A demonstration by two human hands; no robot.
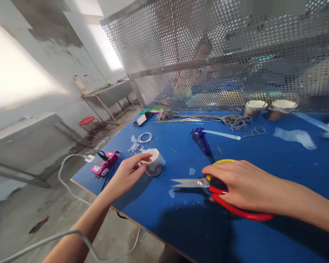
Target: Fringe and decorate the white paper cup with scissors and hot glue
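Note:
My left hand (129, 172) reaches over the near left part of the blue table (186, 226); its fingertips touch a small white bristly round object (155, 162) that stands on the table, with the fingers loosely curled toward it. My right hand (237, 184) lies on top of a pair of scissors (216, 191) with red and yellow handles. The fingers curve over the handle loops. The steel blades point left and are nearly closed.
A blue glue gun (200, 140) lies behind the scissors. Grey cord (230, 119), two white-filled bowls (256, 107), a phone (143, 118), a white ring (145, 137) and a pink device (104, 164) with a white cable sit around. A perforated metal screen (235, 54) backs the table; a person sits behind it.

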